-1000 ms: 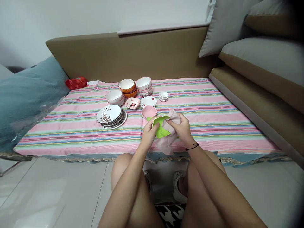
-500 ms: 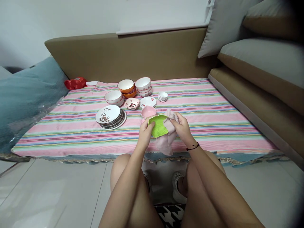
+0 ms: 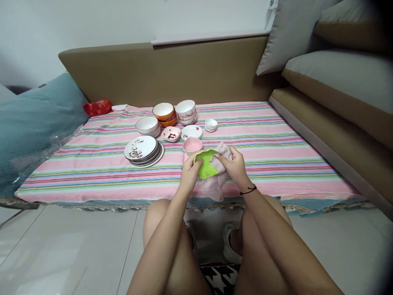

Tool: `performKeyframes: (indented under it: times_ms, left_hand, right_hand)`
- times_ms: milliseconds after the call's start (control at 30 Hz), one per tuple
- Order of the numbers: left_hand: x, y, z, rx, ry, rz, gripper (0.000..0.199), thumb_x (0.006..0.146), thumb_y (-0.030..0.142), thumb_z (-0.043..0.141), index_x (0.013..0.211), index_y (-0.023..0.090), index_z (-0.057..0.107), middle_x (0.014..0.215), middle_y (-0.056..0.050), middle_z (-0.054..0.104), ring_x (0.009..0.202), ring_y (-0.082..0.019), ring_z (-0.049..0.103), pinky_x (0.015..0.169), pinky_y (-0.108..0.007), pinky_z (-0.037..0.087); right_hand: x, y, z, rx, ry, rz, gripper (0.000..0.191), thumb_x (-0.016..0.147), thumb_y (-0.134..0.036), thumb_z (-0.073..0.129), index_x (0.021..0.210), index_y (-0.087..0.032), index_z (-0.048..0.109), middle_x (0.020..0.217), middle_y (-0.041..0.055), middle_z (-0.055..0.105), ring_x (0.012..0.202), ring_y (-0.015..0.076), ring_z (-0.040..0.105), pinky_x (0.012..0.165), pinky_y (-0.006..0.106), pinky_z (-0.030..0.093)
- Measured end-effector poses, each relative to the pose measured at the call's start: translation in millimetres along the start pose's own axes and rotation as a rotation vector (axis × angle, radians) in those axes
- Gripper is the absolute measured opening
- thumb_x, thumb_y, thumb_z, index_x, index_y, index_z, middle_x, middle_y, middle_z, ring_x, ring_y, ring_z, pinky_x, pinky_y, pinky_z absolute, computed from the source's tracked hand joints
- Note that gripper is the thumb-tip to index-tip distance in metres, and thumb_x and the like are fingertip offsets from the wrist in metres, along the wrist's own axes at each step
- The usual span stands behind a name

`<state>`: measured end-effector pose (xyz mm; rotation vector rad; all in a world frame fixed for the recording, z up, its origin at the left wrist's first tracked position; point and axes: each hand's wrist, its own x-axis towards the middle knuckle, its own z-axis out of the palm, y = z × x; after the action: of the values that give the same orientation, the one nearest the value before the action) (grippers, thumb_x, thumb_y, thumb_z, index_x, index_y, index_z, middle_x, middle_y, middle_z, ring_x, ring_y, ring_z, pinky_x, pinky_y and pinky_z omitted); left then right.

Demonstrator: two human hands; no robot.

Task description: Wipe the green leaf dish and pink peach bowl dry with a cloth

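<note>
Green dish point(image 3: 205, 167), wavy-rimmed, tilted; pale pink cloth point(image 3: 220, 177) bunched over edge, hanging below

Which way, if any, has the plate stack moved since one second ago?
No: the plate stack sits in the same place on the striped cloth.

Wearer's hands, left hand point(image 3: 190, 171) and right hand point(image 3: 236, 167), both ungloved; nail detail too small to resolve. Forearms bare as far as they show. Right wrist: thin black cord bracelet point(image 3: 248, 191), narrow, with a small dark knot or loose end showing. Legs: uncovered at the knees and thighs. Footwear: pale, off-white shoes point(image 3: 229, 246), rounded in outline; right one shows more fully, left one mostly hidden behind the leg. Between the thighs: black-and-white fabric point(image 3: 219, 280), bold jagged print, houndstooth-like; cannot tell whether garment or seat cover.
</note>
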<state>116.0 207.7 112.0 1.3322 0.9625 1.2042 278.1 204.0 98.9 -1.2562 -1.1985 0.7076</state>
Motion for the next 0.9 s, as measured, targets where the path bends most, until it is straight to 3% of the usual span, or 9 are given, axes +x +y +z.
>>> performKeyframes:
  times_ms: [200,333,500,900]
  left_hand:
    - [-1.2,0.3,3.3,0.062,-0.038,0.084,0.030,0.078,0.025,0.053,0.105,0.020,0.066,0.110,-0.005,0.065,0.109,-0.023,0.055,0.096,-0.035,0.039]
    - [-0.6,0.8,3.7,0.071,-0.035,0.097,0.030,0.079,0.025,0.052,0.105,0.019,0.066,0.114,-0.006,0.064,0.110,-0.023,0.054,0.097,-0.035,0.038]
    - [1.1,1.4,2.1,0.047,0.003,0.086,0.032,0.080,0.025,0.050,0.107,0.019,0.066,0.113,-0.005,0.065,0.107,-0.022,0.056,0.093,-0.033,0.041]
    - [1.2,0.5,1.2,-0.006,0.103,0.087,0.031,0.078,0.026,0.052,0.103,0.020,0.068,0.102,-0.005,0.068,0.096,-0.021,0.059,0.084,-0.032,0.046]
  right_hand:
    - [-1.1,1.2,2.0,0.014,0.068,0.044,0.032,0.061,-0.039,0.075,0.079,-0.018,0.060,0.076,0.0006,0.063,0.071,0.0177,0.056,0.066,0.028,0.044]
    - [0.4,4.4,0.6,0.027,0.036,0.043,0.027,0.064,-0.036,0.072,0.080,-0.019,0.060,0.077,0.0013,0.064,0.072,0.0187,0.056,0.066,0.029,0.044]
    - [3.9,6.2,-2.1,0.024,0.000,0.029,0.019,0.071,-0.030,0.064,0.084,-0.018,0.060,0.079,0.0019,0.063,0.073,0.0182,0.055,0.066,0.028,0.042]
    - [3.7,-1.3,-7.1,0.012,0.067,-0.004,0.023,0.079,-0.038,0.055,0.081,-0.016,0.062,0.070,0.0003,0.058,0.066,0.0149,0.048,0.060,0.025,0.036]
